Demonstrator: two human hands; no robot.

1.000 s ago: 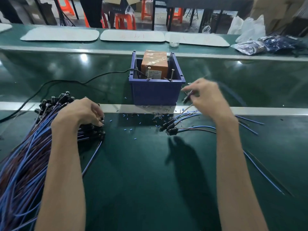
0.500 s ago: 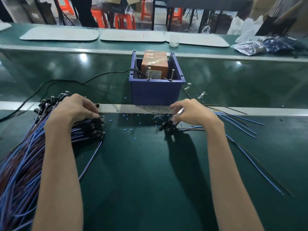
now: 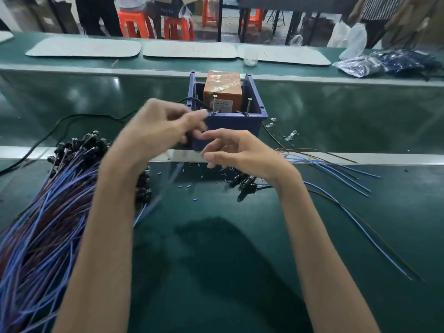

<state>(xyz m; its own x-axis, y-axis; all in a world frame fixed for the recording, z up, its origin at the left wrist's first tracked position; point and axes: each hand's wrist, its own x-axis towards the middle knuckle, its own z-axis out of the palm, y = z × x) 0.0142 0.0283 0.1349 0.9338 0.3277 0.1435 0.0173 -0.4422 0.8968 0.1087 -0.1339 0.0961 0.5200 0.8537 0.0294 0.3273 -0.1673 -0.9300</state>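
My left hand [image 3: 163,126] is raised in front of the blue bin [image 3: 240,127] and is blurred by motion. It pinches a blue wire [image 3: 165,186] that trails down toward the table. My right hand [image 3: 237,152] hovers just right of it with loosely curled fingers that hold nothing I can see. A big bundle of blue and brown wires [image 3: 48,212] with black end caps lies at the left. A small group of black-capped wires [image 3: 245,185] lies under my right wrist, their leads running off to the right.
An orange box [image 3: 222,90] stands inside the bin, with two upright pins on the bin's front rim. Clear LEDs [image 3: 290,135] and blue sleeve bits [image 3: 187,187] lie scattered. A black cable [image 3: 72,118] runs left. A plastic cup [image 3: 251,56], white mats and bagged parts [image 3: 384,64] sit on the far bench.
My left hand has left the big bundle and risen toward the bin with one wire. My right hand set its wire on the small pile and lifted toward the left hand.
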